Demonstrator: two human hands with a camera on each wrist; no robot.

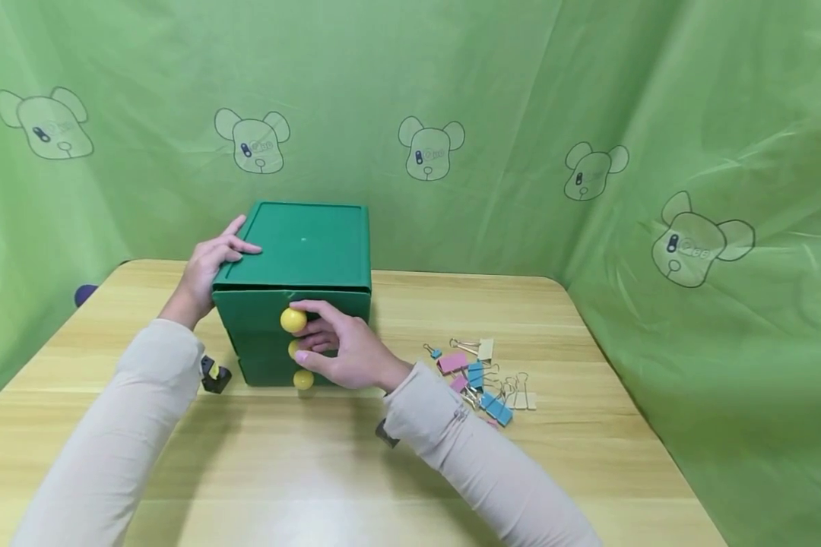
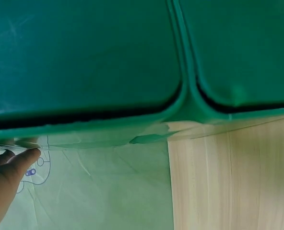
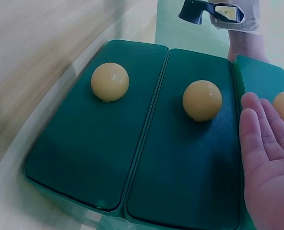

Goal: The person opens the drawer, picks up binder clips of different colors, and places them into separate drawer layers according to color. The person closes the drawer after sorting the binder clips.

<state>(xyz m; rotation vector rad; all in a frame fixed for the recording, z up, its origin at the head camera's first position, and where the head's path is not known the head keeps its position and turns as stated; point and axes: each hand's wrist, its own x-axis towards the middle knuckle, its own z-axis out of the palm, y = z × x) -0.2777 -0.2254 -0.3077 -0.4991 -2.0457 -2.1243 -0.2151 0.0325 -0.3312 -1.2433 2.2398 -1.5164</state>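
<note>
A green drawer box (image 1: 308, 247) has its drawers stacked one above another, each with a round yellow knob. My left hand (image 1: 208, 266) rests along the box's upper left edge, fingers spread onto the top. At the front, my right hand (image 1: 349, 349) holds the top yellow knob (image 1: 293, 320), index finger over it and other fingers below. The top drawer front (image 3: 264, 76) stands slightly forward of the middle drawer (image 3: 190, 158) in the right wrist view. The middle knob (image 3: 202, 100) and bottom knob (image 3: 110, 82) are untouched. In the left wrist view, left fingers (image 2: 22, 163) reach along the box's side.
Several pink, blue and cream binder clips (image 1: 479, 380) lie in a pile right of the box on the wooden table (image 1: 280, 471). A green curtain (image 1: 492, 91) with bear-head drawings stands behind and at the sides. A purple object (image 1: 84, 294) shows at the far left.
</note>
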